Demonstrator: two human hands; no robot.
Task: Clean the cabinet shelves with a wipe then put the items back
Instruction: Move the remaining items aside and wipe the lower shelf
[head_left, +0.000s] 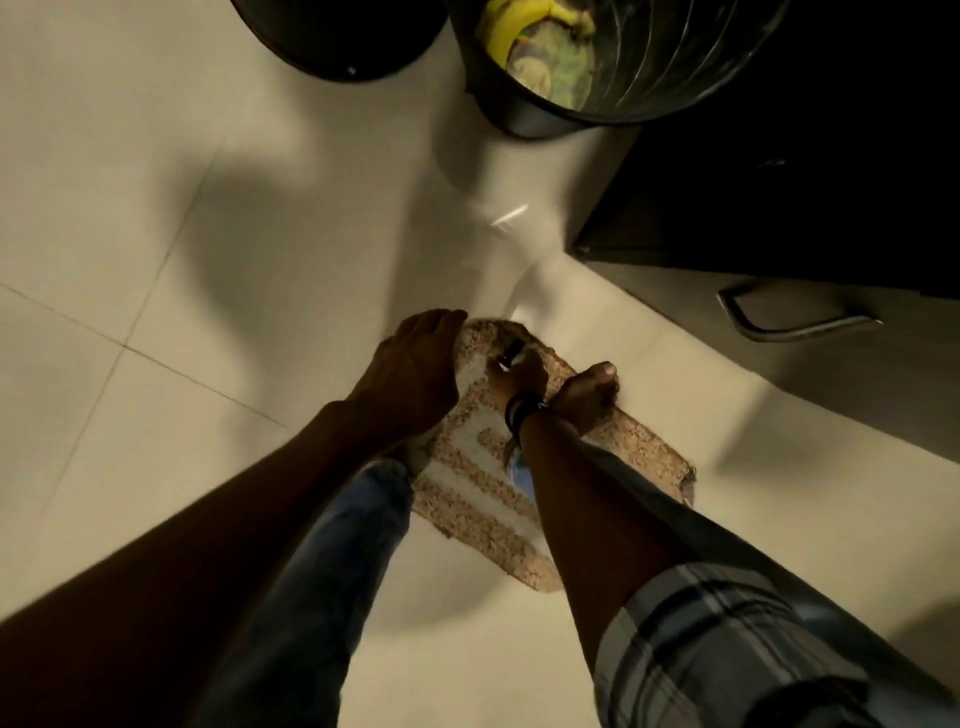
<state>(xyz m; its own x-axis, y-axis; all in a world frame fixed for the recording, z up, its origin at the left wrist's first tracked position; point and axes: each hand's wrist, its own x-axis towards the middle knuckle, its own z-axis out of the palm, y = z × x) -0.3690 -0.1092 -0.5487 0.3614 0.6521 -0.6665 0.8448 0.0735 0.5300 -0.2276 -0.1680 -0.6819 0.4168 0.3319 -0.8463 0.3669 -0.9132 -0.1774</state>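
I look straight down at the floor. My right hand (519, 376), with dark bands on its wrist, is closed around a small dark object (508, 353) with a shiny spot; its kind is unclear. My left hand (415, 366) hangs palm down beside it, fingers curled downward and hidden, over the white and tan mat (483, 499). A dark cabinet (779, 182) stands at the right, its inside too dark to see. No wipe is clearly visible.
A black bin (524, 111) with banana peels inside stands ahead, next to the cabinet. Another round black item (332, 41) lies at top left. A metal handle (795, 325) sticks out at the right. My bare foot (592, 397) rests on the mat on the pale tiled floor (156, 260).
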